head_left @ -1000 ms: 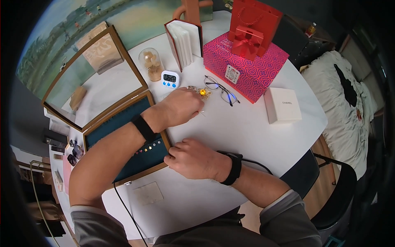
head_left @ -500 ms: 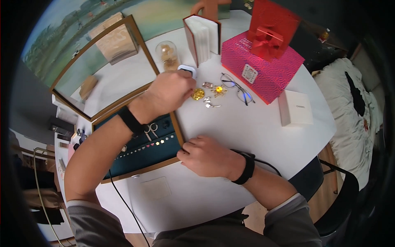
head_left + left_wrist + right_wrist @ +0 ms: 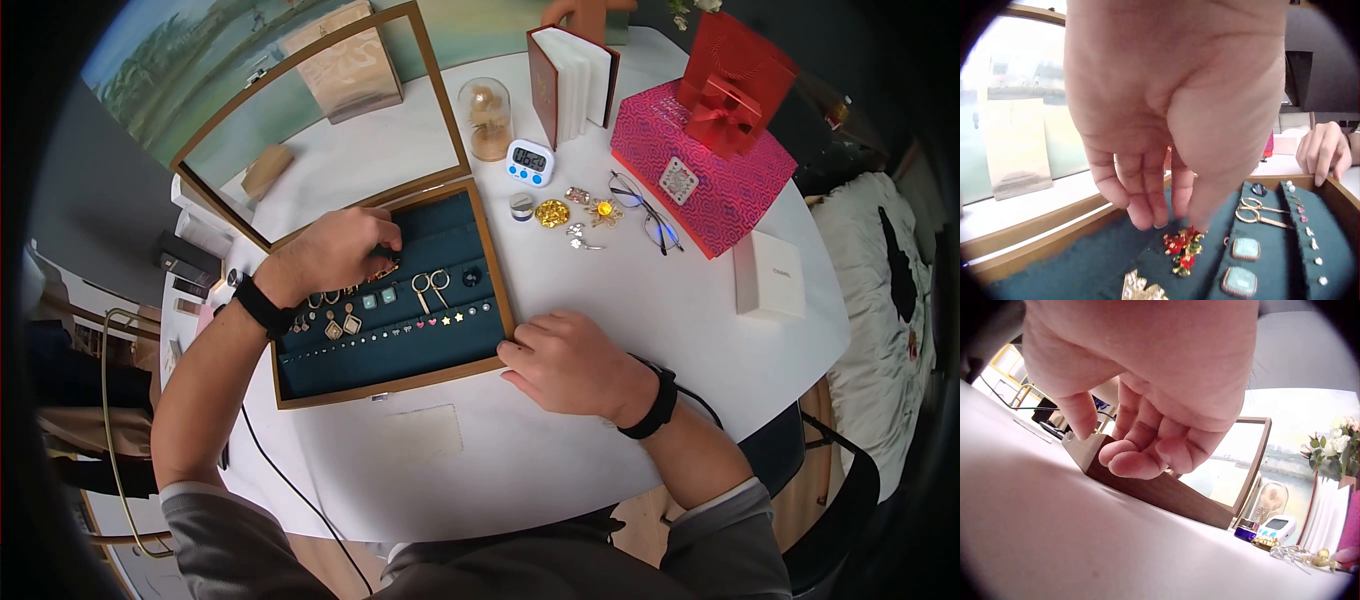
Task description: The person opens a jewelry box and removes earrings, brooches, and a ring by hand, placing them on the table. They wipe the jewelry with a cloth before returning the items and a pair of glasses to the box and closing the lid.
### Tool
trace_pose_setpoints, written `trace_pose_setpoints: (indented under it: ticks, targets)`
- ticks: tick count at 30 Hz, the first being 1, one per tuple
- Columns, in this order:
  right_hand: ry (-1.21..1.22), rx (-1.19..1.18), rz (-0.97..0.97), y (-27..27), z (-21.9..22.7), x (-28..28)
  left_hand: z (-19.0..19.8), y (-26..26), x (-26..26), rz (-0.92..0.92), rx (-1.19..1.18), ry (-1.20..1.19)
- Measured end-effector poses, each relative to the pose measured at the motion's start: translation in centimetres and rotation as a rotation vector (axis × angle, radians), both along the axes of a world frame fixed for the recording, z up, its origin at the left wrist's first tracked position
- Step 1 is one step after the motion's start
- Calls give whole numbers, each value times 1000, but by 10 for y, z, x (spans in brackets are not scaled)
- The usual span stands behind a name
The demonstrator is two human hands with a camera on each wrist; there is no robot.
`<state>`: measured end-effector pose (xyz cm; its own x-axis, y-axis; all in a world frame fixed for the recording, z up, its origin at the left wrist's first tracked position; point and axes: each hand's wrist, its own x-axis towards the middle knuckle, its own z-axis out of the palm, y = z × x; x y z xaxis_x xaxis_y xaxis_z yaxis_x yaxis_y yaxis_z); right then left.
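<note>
Left of centre, the open jewelry box (image 3: 390,384) holds rows of earrings (image 3: 352,320); in it, the left hand (image 3: 335,250) pinches a red ornament (image 3: 1183,250). The right hand (image 3: 570,365) curls loosely at the lower-right corner, grip unclear. Far right, a white carton (image 3: 775,280) reads "CHANEL".

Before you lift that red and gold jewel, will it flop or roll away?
The red and gold jewel probably won't flop: its shiny parts look like metal. Much smaller than the left hand, it's likely light. Its bumpy shape should keep it from rolling far.
</note>
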<state>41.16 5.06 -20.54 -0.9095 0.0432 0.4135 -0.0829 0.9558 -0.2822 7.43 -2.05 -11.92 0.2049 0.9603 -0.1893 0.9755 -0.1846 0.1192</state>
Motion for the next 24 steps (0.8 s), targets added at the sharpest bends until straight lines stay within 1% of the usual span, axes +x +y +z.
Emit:
trace_pose_setpoints:
  ticks: [2,6,9,11,12,14,15,16,18,20,23,24]
  targets:
    - [-15,-7,-2,0,1,0,-3,-7,-3,17,-50,-38]
    - [-27,-1,-16,0,3,0,-13,-11,0,71,-9,-61]
    - [-15,2,-16,0,3,0,-15,-4,1,51,14,-84]
    - [-2,12,-20,-1,3,0,-5,7,16,86,88,-167]
    - [-5,13,-21,-1,2,0,-3,14,24,85,89,-170]
    - [5,10,-21,-1,2,0,-2,31,43,-44,228,-273]
    - [2,12,-21,0,2,-1,-5,40,52,-84,243,-271]
    - [9,14,-21,0,2,-1,-8,50,62,-85,244,-275]
    - [12,16,-27,0,1,0,-16,67,82,-202,293,-230]
    - [-24,2,-21,0,-2,1,-18,78,104,-230,245,-204]
    - [-20,20,-39,0,-5,0,-40,93,124,-260,206,-58]
    - [-22,18,-44,-1,-5,0,-47,98,127,-264,204,-61]
